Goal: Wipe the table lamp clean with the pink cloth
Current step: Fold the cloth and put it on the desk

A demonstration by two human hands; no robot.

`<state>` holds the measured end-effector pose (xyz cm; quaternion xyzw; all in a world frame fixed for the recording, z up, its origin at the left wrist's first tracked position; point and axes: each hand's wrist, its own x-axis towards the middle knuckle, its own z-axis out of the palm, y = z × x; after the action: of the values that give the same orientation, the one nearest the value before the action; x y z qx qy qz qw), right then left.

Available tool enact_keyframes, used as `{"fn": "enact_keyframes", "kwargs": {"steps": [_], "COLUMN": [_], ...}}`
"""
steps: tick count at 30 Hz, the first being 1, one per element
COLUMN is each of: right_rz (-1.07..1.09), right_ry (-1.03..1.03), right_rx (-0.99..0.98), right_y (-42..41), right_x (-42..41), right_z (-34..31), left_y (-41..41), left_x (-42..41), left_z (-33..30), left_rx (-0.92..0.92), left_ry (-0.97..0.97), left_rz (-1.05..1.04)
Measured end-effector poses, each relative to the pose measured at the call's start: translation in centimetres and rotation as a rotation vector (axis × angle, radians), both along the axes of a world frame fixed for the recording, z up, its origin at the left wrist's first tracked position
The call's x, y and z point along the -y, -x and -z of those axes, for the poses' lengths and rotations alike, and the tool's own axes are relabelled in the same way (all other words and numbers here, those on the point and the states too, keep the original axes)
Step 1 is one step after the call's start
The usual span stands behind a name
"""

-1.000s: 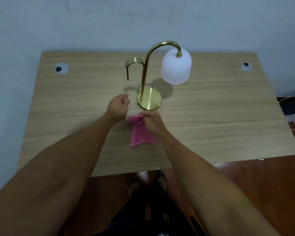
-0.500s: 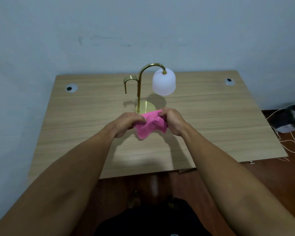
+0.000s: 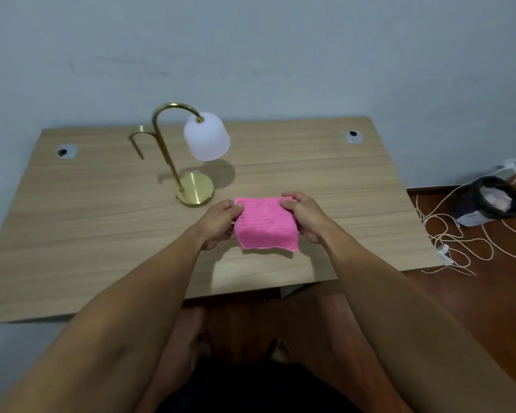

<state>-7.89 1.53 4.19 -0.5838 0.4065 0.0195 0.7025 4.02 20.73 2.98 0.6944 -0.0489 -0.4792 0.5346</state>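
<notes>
The table lamp [image 3: 188, 156], with its brass base and white shade, is stood on the wooden table [image 3: 87, 219] and is not touched by anything. Just to the right of its base, the left hand [image 3: 218, 223] is seen with fingers curled, pinching the left edge of the pink cloth [image 3: 265, 226]. The cloth is held spread above the table. Its right edge is pinched by the right hand [image 3: 306, 217]. No wiping appears begun; the whole lamp is judged left to clean.
</notes>
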Motion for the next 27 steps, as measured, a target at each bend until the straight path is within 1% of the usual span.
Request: {"fn": "enact_keyframes", "kwargs": {"steps": [3,5,8,12,15,21,25,26,27], "right_rz": [0.001,-0.038,-0.136,-0.178,-0.174,-0.143,-0.116,-0.103,-0.091], "right_ry": [-0.156,-0.157,-0.041,0.15,0.253,0.406,0.479,0.493,0.508], "right_rx": [-0.052,-0.101,-0.146,-0.137,-0.148,-0.162,-0.221,-0.241,-0.251], "right_y": [2.5,4.1,6.0,7.2,7.3,6.9,6.8,6.9,7.1], "right_x": [2.9,4.7,6.5,8.7,10.2,12.3,13.3,13.5,13.7], "right_z": [1.3,2.4,3.2,4.7,6.1,8.1,9.0,8.9,9.1], "left_y": [3.3,5.1,7.0,8.1,7.9,7.4,6.8,6.8,7.1], "left_x": [2.5,4.1,6.3,9.4,11.4,14.4,14.9,15.1,15.2], "left_z": [1.1,1.9,2.6,3.6,4.8,6.9,12.2,12.8,12.0], "left_rx": [0.05,0.078,0.095,0.142,0.172,0.116,0.096,0.087,0.095], "left_ry": [-0.04,-0.067,-0.113,-0.159,-0.192,-0.171,-0.185,-0.186,-0.184], "left_rz": [-0.028,-0.005,-0.004,-0.002,0.02,0.071,0.093,0.1,0.099]}}
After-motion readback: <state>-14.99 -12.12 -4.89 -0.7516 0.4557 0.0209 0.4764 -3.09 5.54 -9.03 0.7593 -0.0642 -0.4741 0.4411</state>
